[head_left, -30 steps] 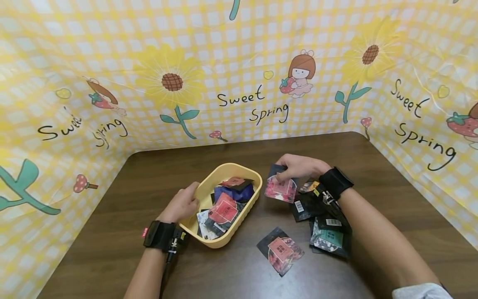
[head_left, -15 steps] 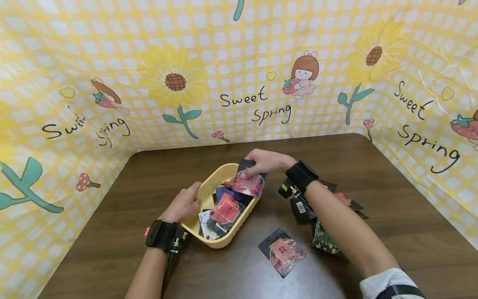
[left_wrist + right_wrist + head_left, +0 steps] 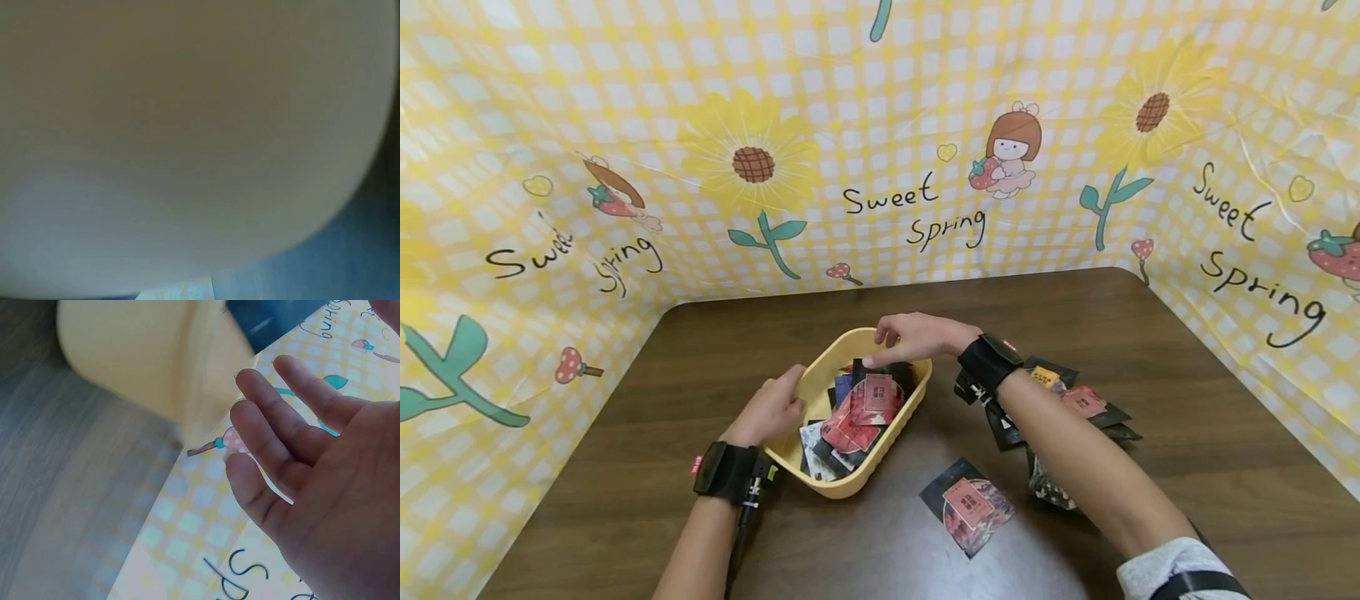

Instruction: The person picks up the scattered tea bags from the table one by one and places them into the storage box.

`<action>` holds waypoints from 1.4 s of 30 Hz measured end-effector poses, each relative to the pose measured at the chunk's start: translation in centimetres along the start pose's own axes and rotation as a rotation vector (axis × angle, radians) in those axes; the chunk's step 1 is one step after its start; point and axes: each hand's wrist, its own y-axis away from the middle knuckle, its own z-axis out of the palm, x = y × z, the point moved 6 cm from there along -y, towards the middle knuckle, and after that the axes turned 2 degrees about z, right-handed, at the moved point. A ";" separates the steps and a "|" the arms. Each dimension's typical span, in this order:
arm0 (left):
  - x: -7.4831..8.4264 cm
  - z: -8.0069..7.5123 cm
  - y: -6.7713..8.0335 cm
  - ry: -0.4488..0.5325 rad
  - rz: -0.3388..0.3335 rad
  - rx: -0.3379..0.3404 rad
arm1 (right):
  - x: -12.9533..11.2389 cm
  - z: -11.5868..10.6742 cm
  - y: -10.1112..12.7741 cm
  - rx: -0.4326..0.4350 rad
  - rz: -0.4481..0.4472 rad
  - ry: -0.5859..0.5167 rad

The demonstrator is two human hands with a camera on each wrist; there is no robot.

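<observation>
Left hand point(image 3: 769, 410) grips the yellow tray's point(image 3: 880, 467) left rim; right hand point(image 3: 917, 337) hovers over its far end, fingers spread, holding nothing.

Left wrist view almost fully filled by a blurred pale surface point(image 3: 187, 137), too close to identify. Packets point(image 3: 1060, 425) on the worktop point(image 3: 1187, 433) partly hidden under the right forearm. Lower packets in the yellow tray point(image 3: 880, 467) covered by upper ones. Tray point(image 3: 144, 362) blurred and cut off in the right wrist view.
</observation>
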 end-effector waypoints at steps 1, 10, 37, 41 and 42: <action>0.0 0.0 -0.1 0.000 -0.001 -0.002 | 0.3 -0.1 0.1 0.006 0.007 0.000; 0.1 -0.1 -0.1 -0.021 0.022 0.009 | 2.6 -1.5 2.2 0.057 0.057 -0.033; 0.0 0.2 -0.2 0.015 -0.008 -0.017 | 11.5 0.5 10.6 -0.114 0.238 0.090; -0.1 0.2 -0.2 0.017 -0.009 -0.015 | 11.8 1.3 11.2 -0.129 0.281 0.137; -0.1 0.2 -0.3 0.017 -0.008 -0.013 | 11.8 1.4 11.3 -0.129 0.286 0.151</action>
